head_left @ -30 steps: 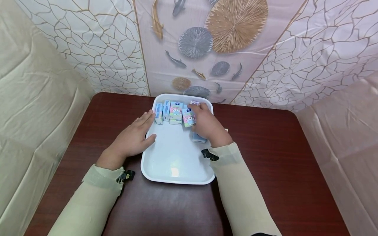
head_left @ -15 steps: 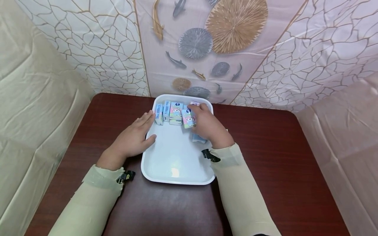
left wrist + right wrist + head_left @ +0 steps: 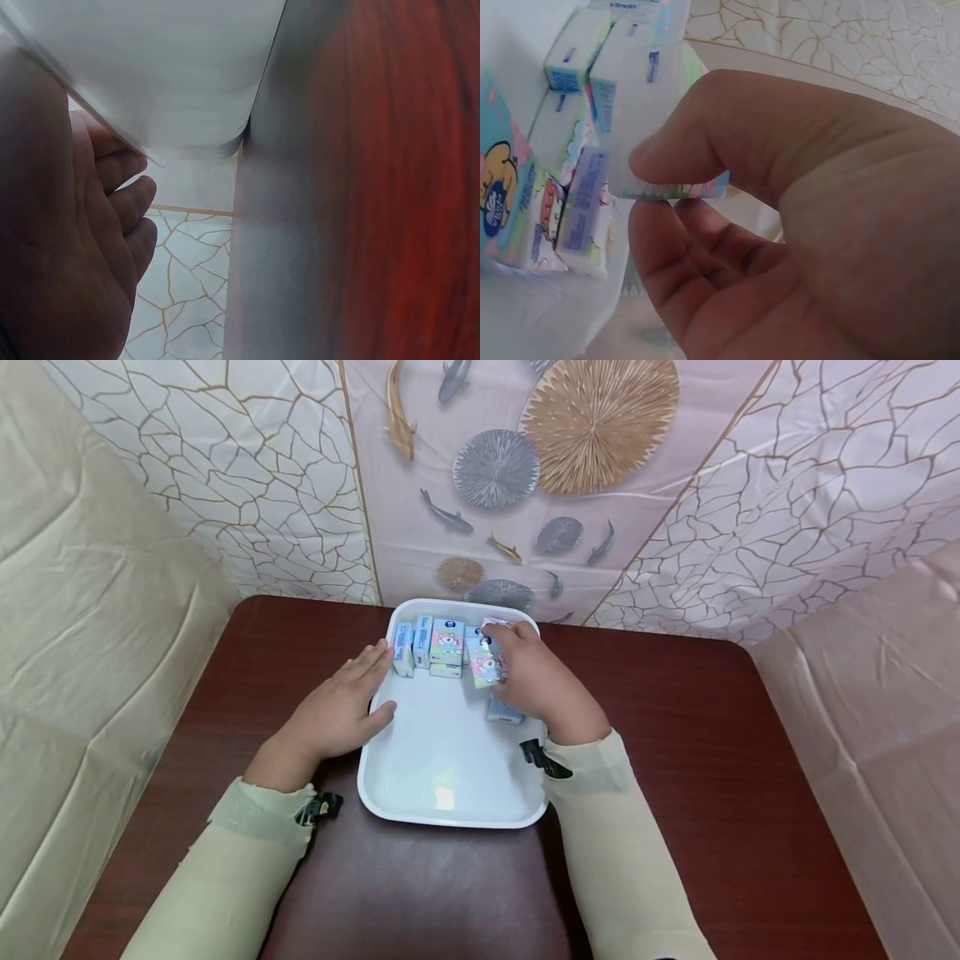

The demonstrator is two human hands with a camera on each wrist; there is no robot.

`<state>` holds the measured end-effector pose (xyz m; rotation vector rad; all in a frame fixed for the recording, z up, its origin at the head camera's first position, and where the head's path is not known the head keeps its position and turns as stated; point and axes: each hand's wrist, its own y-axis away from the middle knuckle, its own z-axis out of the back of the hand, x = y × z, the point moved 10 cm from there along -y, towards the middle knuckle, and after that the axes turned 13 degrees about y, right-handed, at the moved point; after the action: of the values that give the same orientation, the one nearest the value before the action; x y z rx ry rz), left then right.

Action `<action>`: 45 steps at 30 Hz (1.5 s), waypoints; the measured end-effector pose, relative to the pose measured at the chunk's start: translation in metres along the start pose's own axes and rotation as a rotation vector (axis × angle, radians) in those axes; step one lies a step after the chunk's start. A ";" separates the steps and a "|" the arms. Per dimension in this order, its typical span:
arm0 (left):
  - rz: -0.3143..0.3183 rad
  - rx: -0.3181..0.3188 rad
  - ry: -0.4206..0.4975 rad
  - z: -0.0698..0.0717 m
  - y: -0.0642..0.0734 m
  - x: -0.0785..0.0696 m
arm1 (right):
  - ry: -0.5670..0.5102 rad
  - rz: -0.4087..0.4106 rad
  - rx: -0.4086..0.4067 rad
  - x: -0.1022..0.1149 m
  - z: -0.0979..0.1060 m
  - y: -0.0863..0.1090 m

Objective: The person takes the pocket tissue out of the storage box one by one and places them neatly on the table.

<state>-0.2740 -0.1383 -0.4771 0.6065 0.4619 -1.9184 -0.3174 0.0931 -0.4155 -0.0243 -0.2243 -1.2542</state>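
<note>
My right hand (image 3: pixel 547 689) pinches a small pocket tissue pack (image 3: pixel 486 667) with a cartoon bear print, above the back right of a white tray (image 3: pixel 450 752). In the right wrist view the thumb lies on one side of the held tissue pack (image 3: pixel 649 112) and the curled fingers on the other. My left hand (image 3: pixel 330 714) rests against the tray's left rim, fingers extended and thumb spread over the edge. From the left wrist view, those fingers touch the tray's outer wall (image 3: pixel 172 82).
Several more tissue packs (image 3: pixel 447 643) stand along the tray's back end. A blue-sided pack (image 3: pixel 504 713) sits partly under my right hand. The tray lies on a dark red-brown table (image 3: pixel 675 793), with a patterned cloth (image 3: pixel 495 552) hanging behind.
My right hand has drawn slightly to the right, and the pinched tissue pack has shifted right with it, uncovering more of the pack behind. The left hand stays in place.
</note>
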 end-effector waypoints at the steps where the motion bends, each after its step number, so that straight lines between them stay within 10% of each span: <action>1: 0.000 0.000 -0.001 0.000 0.000 0.000 | 0.000 0.001 0.001 0.000 0.001 0.001; 45: -0.007 -0.001 -0.001 -0.002 -0.001 0.001 | -0.046 -0.061 0.021 -0.049 0.003 0.038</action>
<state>-0.2750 -0.1379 -0.4790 0.6040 0.4652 -1.9246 -0.2958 0.1514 -0.4173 -0.0282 -0.2801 -1.3125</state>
